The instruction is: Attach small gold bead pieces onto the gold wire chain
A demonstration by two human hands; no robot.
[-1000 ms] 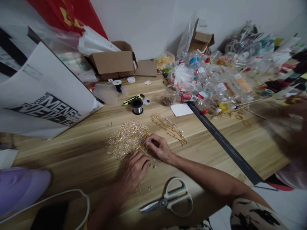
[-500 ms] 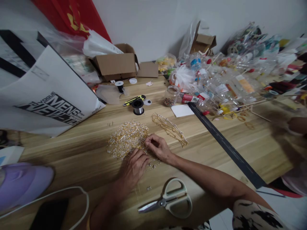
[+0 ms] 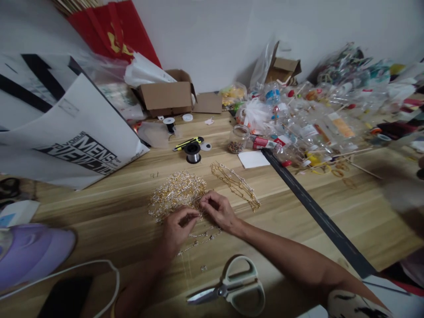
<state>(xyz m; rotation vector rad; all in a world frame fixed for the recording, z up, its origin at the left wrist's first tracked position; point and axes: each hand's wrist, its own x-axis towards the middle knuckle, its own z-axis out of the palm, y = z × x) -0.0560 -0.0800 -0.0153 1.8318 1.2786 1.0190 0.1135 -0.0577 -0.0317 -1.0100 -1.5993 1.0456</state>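
A heap of small gold and clear beaded pieces [image 3: 177, 192] lies on the wooden table. At its near right edge my right hand [image 3: 220, 213] has thumb and fingertips pinched together. Close beside it, my left hand [image 3: 179, 227] is closed in a pinch, its fingertips pointing toward the right ones. Whatever is between the fingers is too small to make out. A thin silver beaded chain [image 3: 198, 242] lies in a loop just below both hands, one end passing under the right hand. Gold and silver chains [image 3: 236, 185] are laid out to the right of the heap.
Scissors [image 3: 228, 289] lie near the front edge, by a tiny silver piece [image 3: 203, 268]. Behind the heap are a wire spool [image 3: 192, 153], a yellow cutter [image 3: 180, 145] and a bead jar [image 3: 238, 139]. Plastic bottles [image 3: 308, 132] crowd the right; a white bag [image 3: 76, 137] stands left.
My left hand has drawn back slightly left and its pinch is now visible, uncovering more of the silver chain. My right hand stays by the heap. The camera view has shifted a little.
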